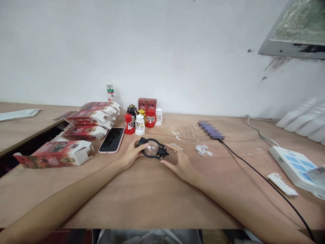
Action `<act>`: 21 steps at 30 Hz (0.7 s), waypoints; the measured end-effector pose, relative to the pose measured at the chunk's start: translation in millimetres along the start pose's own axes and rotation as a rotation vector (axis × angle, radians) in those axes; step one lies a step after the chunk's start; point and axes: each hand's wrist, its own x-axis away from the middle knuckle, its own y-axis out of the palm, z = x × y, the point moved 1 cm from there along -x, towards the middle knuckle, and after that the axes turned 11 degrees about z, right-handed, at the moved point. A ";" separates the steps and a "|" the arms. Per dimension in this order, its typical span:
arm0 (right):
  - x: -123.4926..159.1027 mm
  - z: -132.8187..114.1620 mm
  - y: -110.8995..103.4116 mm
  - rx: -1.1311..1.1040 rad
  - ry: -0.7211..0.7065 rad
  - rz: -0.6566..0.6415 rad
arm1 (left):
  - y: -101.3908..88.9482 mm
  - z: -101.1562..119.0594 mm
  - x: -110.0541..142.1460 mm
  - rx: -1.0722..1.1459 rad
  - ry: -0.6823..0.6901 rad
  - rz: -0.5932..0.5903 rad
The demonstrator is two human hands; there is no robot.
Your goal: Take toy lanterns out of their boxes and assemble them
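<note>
A small black lantern (152,148) with a clear bulb-shaped globe lies on its side, low over the wooden table. My left hand (133,152) is closed around its base, thumb on the near side. By the lantern's top is my right hand (180,162), thumb and fingers spread apart to either side of the cap, gripping nothing that I can see. Beyond the hands, several finished-looking small lanterns stand upright, among them a red lantern (150,118) and a white lantern (139,124). Small white plastic pieces (202,149) lie to the right of my right hand.
Red printed boxes (83,132) with open flaps are piled at the left beside a phone (111,140). Thin bent wires (189,133) lie behind the white pieces. A second phone (210,130) trails a black cable (251,173) across the right side. A white device (297,166) sits far right.
</note>
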 end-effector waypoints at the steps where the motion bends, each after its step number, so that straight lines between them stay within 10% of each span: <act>1: 0.2 0.3 0.2 0.001 0.006 -0.004 | 0.0 0.0 0.1 0.000 0.001 0.000; 21: 2.0 2.9 3.1 0.051 -0.029 0.024 | 0.0 2.1 1.9 0.051 -0.066 -0.056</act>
